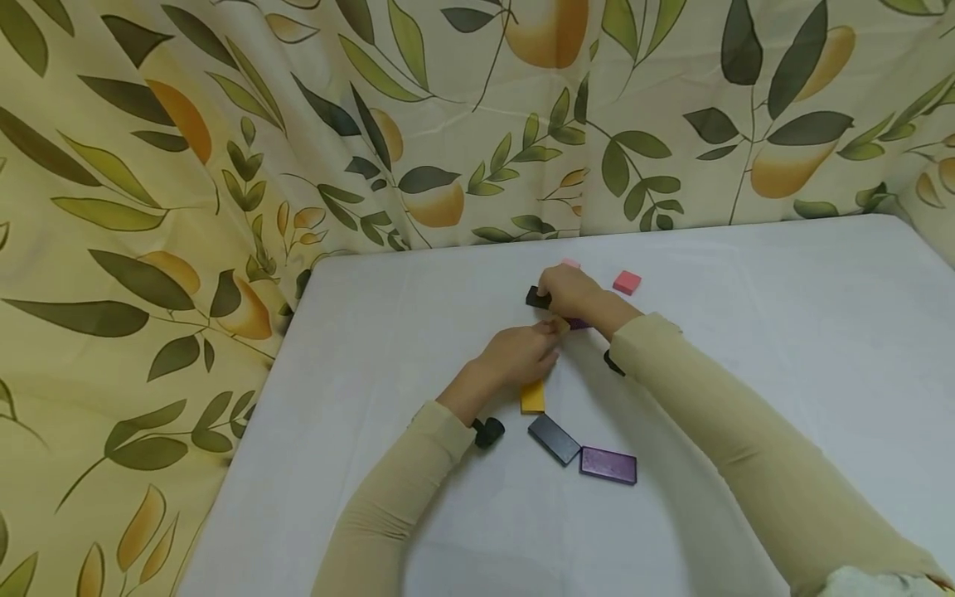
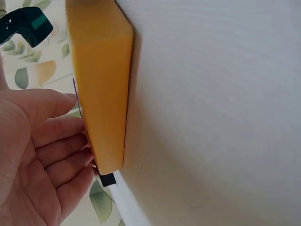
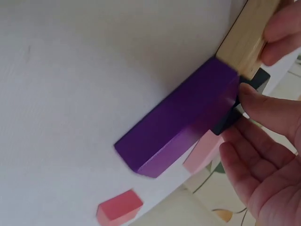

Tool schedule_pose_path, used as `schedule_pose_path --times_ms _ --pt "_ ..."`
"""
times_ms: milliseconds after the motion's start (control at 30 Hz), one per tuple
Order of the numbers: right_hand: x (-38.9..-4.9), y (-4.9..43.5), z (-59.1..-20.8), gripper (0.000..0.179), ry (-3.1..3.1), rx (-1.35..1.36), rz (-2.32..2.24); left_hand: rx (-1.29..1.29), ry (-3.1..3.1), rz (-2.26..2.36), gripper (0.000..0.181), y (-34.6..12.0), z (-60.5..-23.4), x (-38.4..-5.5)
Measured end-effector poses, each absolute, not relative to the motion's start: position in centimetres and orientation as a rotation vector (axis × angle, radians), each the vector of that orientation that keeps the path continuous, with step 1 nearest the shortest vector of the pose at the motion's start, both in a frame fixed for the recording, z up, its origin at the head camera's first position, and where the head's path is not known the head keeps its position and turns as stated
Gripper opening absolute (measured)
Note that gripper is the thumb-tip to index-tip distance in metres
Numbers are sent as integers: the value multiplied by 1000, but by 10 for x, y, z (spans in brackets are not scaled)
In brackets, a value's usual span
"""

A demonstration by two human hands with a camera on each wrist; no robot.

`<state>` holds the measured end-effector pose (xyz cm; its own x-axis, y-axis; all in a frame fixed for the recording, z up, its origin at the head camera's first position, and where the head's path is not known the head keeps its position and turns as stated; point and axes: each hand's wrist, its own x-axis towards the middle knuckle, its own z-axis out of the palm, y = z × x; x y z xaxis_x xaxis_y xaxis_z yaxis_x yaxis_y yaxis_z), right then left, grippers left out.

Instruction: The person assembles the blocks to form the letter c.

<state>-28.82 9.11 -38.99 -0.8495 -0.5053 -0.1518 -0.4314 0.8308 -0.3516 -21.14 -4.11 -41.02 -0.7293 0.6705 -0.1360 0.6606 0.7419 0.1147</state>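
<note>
In the head view my left hand (image 1: pixel 518 355) reaches a pale wooden block (image 3: pixel 249 40). Its fingertips touch that block's side in the right wrist view. My right hand (image 3: pixel 270 160) pinches a black block (image 1: pixel 536 297) between thumb and fingers, partly hidden by them. A purple block (image 3: pixel 178 113) lies against the wooden one, just beneath the right hand. Standing nearest the left palm in the left wrist view is a yellow block (image 2: pixel 103 94). It hides where some left fingertips end.
From the yellow block, a dark grey block (image 1: pixel 555 439) and a second purple block (image 1: pixel 608 465) continue in a curve toward the front. Two pink pieces lie at the back, a darker one (image 1: pixel 627 283) and a paler one (image 3: pixel 202 150). A leaf-patterned curtain (image 1: pixel 477 124) hangs behind the white table (image 1: pixel 783 373).
</note>
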Motion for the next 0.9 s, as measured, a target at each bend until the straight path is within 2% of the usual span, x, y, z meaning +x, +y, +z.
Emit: schedule_pose_path --times_ms 400,900 --pt "-300 119 -388 25 2767 -872 -408 1008 2764 54 43 -39 -407 -210" --pt "-297 159 -384 25 2784 -803 -397 969 2750 88 44 -37 -408 -209"
